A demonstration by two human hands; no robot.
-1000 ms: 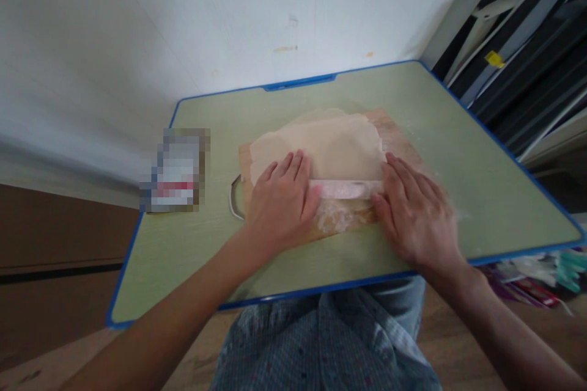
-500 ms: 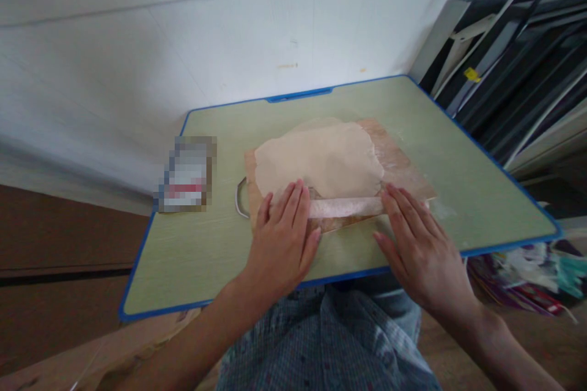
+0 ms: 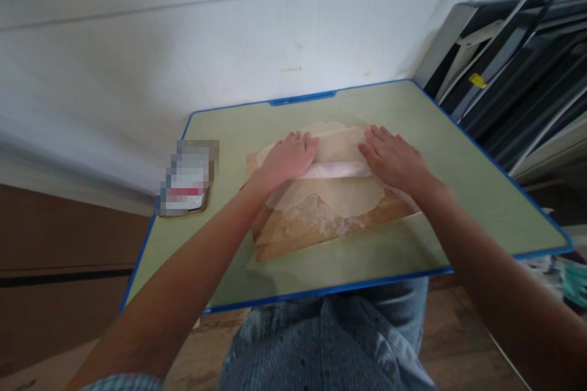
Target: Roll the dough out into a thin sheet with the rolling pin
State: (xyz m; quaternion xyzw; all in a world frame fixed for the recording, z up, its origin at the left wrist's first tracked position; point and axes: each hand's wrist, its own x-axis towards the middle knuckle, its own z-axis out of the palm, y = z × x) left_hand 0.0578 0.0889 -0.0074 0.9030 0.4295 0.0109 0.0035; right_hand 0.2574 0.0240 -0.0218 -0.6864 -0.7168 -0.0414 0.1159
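Observation:
A floury rolling pin point(image 3: 340, 170) lies across a wide, thin sheet of pale dough point(image 3: 328, 194). My left hand point(image 3: 291, 156) rests palm down on the pin's left end, its fingers reaching forward over it. On the right end lies my right hand point(image 3: 393, 155), flat with fingers stretched out. Both palms hide the ends of the pin. Under the dough is a wooden board point(image 3: 284, 235), its near part dusted with flour and bare of dough. The dough's far edge extends past the board's back.
The board sits on a pale green table point(image 3: 458, 195) with a blue rim. A blurred-out, phone-like object point(image 3: 187, 177) lies at the left edge. A white wall point(image 3: 247, 43) stands behind the table, and dark framed panels point(image 3: 527, 73) lean at the right.
Both hands and the rolling pin have moved forward, away from me, from the dough's near edge to over its middle. More of the board's near part shows, and the dough reaches closer to me.

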